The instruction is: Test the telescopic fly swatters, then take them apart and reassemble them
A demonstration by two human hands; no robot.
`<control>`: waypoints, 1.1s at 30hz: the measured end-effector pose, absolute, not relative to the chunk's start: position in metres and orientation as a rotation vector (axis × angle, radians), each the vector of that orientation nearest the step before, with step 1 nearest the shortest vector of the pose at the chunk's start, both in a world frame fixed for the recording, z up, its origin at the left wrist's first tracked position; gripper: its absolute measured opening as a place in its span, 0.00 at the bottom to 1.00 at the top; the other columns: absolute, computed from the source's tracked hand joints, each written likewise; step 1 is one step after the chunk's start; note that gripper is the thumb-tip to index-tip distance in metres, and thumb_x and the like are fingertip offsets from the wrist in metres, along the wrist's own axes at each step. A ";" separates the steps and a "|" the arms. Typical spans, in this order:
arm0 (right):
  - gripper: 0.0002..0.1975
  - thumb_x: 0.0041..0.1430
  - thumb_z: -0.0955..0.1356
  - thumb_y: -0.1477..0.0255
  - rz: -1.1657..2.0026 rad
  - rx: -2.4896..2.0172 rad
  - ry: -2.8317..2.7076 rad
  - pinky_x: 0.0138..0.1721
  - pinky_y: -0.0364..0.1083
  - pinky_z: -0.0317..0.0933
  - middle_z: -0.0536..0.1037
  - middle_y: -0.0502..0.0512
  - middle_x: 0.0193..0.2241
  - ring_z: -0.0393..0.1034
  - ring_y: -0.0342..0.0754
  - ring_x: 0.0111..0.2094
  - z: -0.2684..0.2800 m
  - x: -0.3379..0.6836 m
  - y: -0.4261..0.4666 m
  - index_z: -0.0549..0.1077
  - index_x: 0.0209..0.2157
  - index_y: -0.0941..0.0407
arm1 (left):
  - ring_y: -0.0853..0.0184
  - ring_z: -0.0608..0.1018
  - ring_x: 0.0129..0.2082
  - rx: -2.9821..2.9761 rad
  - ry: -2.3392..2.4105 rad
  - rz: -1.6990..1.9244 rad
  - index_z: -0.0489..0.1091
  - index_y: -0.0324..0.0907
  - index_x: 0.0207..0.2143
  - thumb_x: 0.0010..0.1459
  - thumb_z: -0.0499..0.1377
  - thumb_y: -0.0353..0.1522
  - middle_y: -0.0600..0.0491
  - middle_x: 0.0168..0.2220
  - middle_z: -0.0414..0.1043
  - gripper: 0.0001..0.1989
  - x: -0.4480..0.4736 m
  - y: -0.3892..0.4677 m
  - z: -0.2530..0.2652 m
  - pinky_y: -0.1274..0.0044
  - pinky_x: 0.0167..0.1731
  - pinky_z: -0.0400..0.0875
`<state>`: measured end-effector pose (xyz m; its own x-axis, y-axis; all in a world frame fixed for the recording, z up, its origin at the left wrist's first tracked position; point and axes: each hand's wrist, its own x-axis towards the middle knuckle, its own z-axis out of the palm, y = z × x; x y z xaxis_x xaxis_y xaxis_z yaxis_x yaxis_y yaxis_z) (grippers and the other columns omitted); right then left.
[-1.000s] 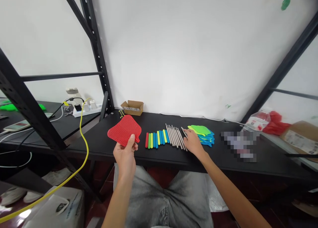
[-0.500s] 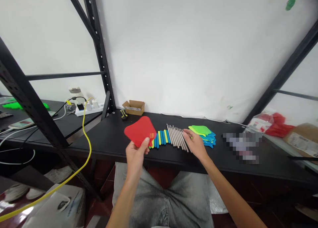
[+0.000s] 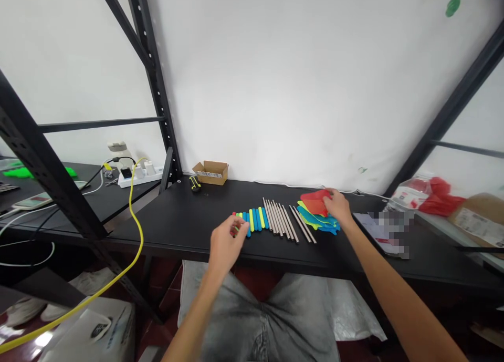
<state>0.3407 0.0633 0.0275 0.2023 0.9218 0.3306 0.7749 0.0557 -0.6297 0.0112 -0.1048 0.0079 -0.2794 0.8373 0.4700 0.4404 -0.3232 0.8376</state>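
Observation:
My left hand [image 3: 226, 244] is over the left end of a row of coloured handles [image 3: 255, 219]. Its thumb and fingers are curved but apart, with red and green handle ends showing between them. At the right, my right hand [image 3: 337, 207] pinches the edge of a red fly-swatter head [image 3: 315, 202]. This red piece lies on top of a loose pile of yellow-green and blue heads [image 3: 323, 223]. Thin metal rods [image 3: 280, 220] lie side by side between the handles and the pile. Two more rods [image 3: 302, 224] lie a little apart, nearer the pile.
Behind on the black table [image 3: 165, 215] stand an open cardboard box [image 3: 212, 174] and a black-and-yellow tool [image 3: 195, 183]. A phone-like slab [image 3: 380, 236], partly blurred, lies at the right. A yellow cable [image 3: 137, 220] hangs in front of the left rack post.
The red head has gone from my left hand to the right-hand pile, where my right hand grips it. My left hand has dropped to the handles. Two rods now lie apart from the others.

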 end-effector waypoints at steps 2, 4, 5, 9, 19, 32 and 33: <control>0.25 0.57 0.62 0.72 0.077 -1.960 -1.695 0.52 0.55 0.57 0.74 0.71 0.48 0.66 0.63 0.52 0.022 0.358 0.074 0.68 0.56 0.62 | 0.66 0.73 0.28 1.713 1.777 1.629 0.72 0.44 0.31 0.58 0.57 0.39 0.54 0.28 0.74 0.09 -0.009 -0.102 0.004 0.77 0.31 0.63; 0.24 0.58 0.62 0.69 -0.059 -2.083 -1.747 0.51 0.57 0.57 0.71 0.72 0.51 0.64 0.66 0.54 0.016 0.361 0.077 0.70 0.55 0.59 | 0.64 0.75 0.33 1.771 1.917 1.606 0.72 0.45 0.32 0.59 0.55 0.38 0.53 0.31 0.74 0.09 -0.023 -0.099 -0.001 0.75 0.34 0.64; 0.23 0.59 0.62 0.67 -0.099 -2.097 -1.770 0.51 0.58 0.57 0.69 0.71 0.53 0.63 0.66 0.55 0.014 0.359 0.077 0.70 0.54 0.58 | 0.64 0.75 0.34 1.786 1.957 1.603 0.72 0.44 0.32 0.60 0.54 0.38 0.53 0.32 0.74 0.09 -0.027 -0.098 -0.004 0.75 0.35 0.64; 0.30 0.62 0.56 0.50 -0.075 -1.959 -2.005 0.56 0.61 0.51 0.63 0.65 0.60 0.54 0.67 0.61 0.012 0.340 0.081 0.65 0.60 0.50 | 0.62 0.75 0.36 1.809 2.004 1.626 0.71 0.44 0.34 0.61 0.52 0.38 0.51 0.34 0.74 0.11 -0.034 -0.098 -0.013 0.73 0.38 0.65; 0.37 0.54 0.57 0.41 0.062 -2.012 -2.269 0.49 0.63 0.57 0.66 0.64 0.56 0.61 0.70 0.54 0.006 0.327 0.078 0.64 0.59 0.46 | 0.61 0.74 0.35 1.910 2.120 1.595 0.71 0.45 0.32 0.61 0.52 0.36 0.51 0.33 0.75 0.10 -0.031 -0.102 -0.018 0.73 0.38 0.63; 0.30 0.60 0.58 0.49 -0.197 -1.820 -2.152 0.52 0.54 0.54 0.72 0.62 0.52 0.64 0.61 0.52 -0.004 0.319 0.064 0.72 0.53 0.52 | 0.55 0.71 0.51 2.220 2.211 1.227 0.71 0.49 0.50 0.59 0.55 0.43 0.49 0.52 0.72 0.19 -0.022 -0.103 -0.015 0.69 0.46 0.62; 0.29 0.60 0.58 0.50 -0.198 -1.809 -2.158 0.52 0.53 0.54 0.73 0.62 0.51 0.65 0.60 0.52 -0.004 0.317 0.067 0.73 0.53 0.53 | 0.53 0.69 0.55 2.265 2.206 1.161 0.69 0.50 0.54 0.59 0.55 0.45 0.49 0.56 0.69 0.22 -0.023 -0.102 -0.016 0.68 0.48 0.61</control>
